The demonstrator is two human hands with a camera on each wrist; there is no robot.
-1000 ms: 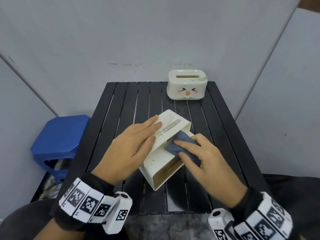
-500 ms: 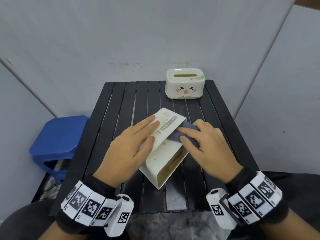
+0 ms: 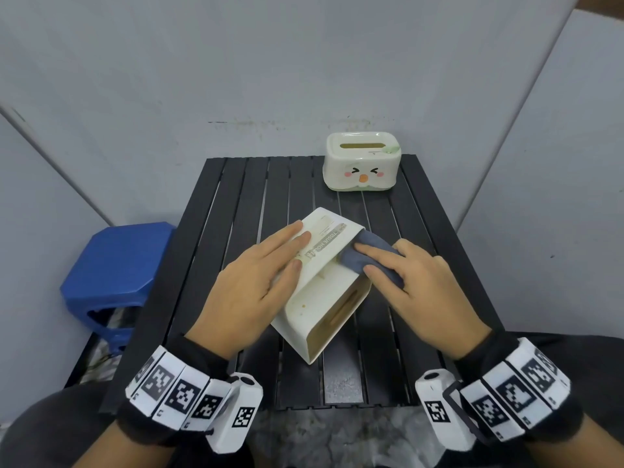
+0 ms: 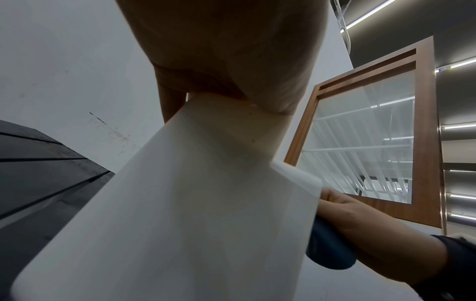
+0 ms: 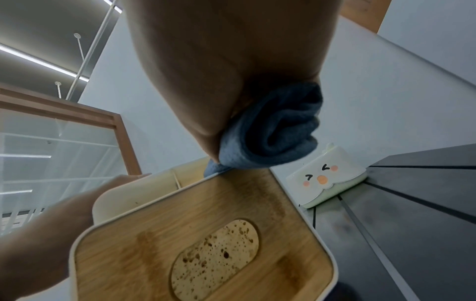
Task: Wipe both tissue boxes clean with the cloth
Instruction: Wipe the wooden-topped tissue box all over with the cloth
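Note:
A cream tissue box (image 3: 304, 309) lies on its side in the middle of the black slatted table (image 3: 236, 204), its wooden lid (image 5: 206, 234) with an oval slot facing right. My left hand (image 3: 256, 275) presses flat on the box's upper side, fingers straight. My right hand (image 3: 415, 282) holds a bunched blue-grey cloth (image 3: 351, 261) against the box's far right edge. In the right wrist view the cloth (image 5: 273, 132) is rolled up in the hand. A second box (image 3: 363, 163), white with a cartoon face, stands upright at the table's far right corner.
A blue plastic stool (image 3: 114, 265) stands left of the table. Grey walls close in behind and on both sides. Bare slats lie left of the boxes and along the near edge.
My right hand has slid the cloth away from me along the box toward its far edge. The left hand has stayed flat on the box.

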